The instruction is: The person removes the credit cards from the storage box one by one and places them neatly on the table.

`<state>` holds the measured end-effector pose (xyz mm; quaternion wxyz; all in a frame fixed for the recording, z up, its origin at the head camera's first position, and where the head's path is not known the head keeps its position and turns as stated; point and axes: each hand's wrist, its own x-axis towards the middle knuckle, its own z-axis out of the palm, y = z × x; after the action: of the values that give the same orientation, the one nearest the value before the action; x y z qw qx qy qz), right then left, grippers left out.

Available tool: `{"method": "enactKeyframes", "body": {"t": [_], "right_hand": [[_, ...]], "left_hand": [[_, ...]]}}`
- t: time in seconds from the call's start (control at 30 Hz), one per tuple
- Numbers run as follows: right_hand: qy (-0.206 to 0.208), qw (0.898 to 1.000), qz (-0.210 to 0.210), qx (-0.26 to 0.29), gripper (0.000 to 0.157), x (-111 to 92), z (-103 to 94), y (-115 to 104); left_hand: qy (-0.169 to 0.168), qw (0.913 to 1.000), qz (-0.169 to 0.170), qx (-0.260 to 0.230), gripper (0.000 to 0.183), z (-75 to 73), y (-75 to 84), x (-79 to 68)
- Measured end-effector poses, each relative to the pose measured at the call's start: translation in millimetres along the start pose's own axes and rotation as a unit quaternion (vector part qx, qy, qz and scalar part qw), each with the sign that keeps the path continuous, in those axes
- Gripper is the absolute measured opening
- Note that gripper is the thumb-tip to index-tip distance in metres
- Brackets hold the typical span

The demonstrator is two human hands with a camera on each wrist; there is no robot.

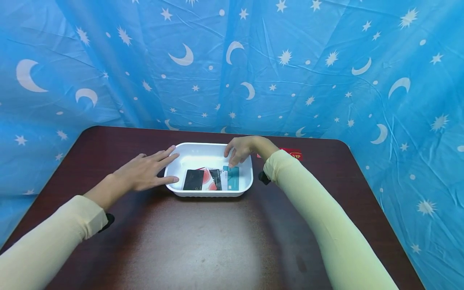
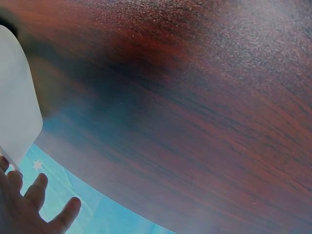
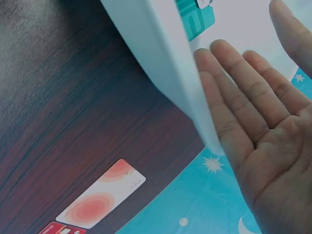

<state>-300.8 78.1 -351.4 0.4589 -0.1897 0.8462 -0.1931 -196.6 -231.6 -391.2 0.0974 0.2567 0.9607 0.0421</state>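
Note:
A white tray (image 1: 208, 194) holds several overlapping cards. Among them are a black card (image 1: 193, 180), a white one with red circles (image 1: 208, 181) and, at the right end, a teal card (image 1: 233, 179). My left hand (image 1: 146, 172) has its fingers spread at the tray's left rim. Over the tray's right side is my right hand (image 1: 240, 149), its fingertips close above the teal card. In the right wrist view those fingers stretch nearly straight inside the tray wall, with nothing between them and the thumb.
To the right of the tray, a red VIP card (image 1: 293, 154) is partly hidden by the right wrist. Beside it lies a white card with red circles (image 3: 100, 195). The dark wooden table (image 1: 203, 241) ends at a blue star-and-moon curtain (image 1: 210, 80) behind.

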Motion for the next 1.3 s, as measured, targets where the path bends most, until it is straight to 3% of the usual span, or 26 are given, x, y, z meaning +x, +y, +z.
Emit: {"method": "enactKeyframes", "body": {"t": [0.23,0.73,1.3], "right_hand": [[-0.008,0.999,0.040,-0.003,0.053,6.3,2.8,-6.1],[0.013,0.998,0.064,-0.022,0.049,15.7,10.4,-14.0],[-0.003,0.997,0.051,-0.054,0.046,18.8,14.7,-17.5]], "left_hand": [[0.002,1.0000,0.003,0.002,0.089,0.4,-1.2,-0.6],[0.003,1.0000,-0.001,0.003,0.090,2.1,-2.0,-0.4],[0.005,1.0000,0.001,0.003,0.089,3.3,-2.7,0.3]]}}
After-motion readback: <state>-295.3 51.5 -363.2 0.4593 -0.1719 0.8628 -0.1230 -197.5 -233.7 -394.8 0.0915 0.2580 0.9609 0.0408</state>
